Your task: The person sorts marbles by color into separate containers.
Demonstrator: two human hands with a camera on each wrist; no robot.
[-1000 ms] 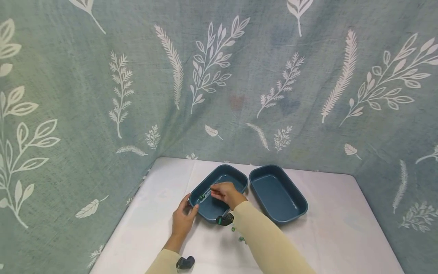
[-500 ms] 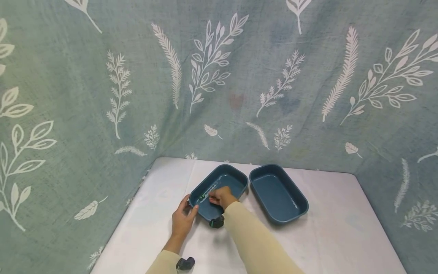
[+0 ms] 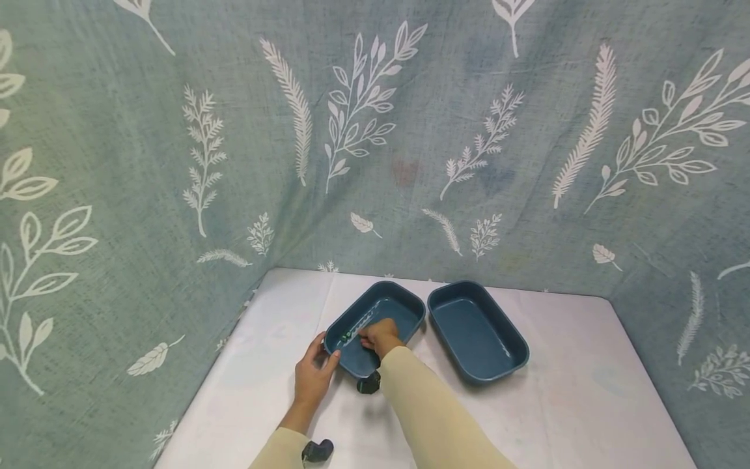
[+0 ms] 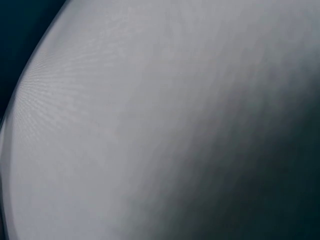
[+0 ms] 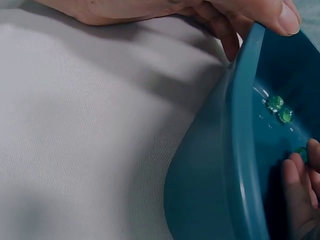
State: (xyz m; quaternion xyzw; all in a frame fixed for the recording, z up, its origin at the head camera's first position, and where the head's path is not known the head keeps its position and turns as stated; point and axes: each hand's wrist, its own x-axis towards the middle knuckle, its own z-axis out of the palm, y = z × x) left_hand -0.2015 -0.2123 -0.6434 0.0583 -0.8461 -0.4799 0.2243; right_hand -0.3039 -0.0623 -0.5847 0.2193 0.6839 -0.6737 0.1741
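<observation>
My left hand grips the near left corner of a blue plastic tub, thumb and fingers over its rim. The right wrist view shows that hand's thumb lapping over the tub's edge. Inside the same tub is my right hand, its fingertips pinching a small green glass marble close over the floor. Two more clear green marbles lie together on the tub floor beside the fingers. In the left wrist view only white cloth and dark blurred edges show; no hand appears there.
A second blue tub stands close on the right, its rim near the first one's. Both sit on a white cloth-covered table. Patterned green curtains rise behind and at both sides.
My right hand has moved down and slightly left inside the tub. Small green pieces seen on the table beside the right sleeve are now out of sight. My left hand has kept its place.
</observation>
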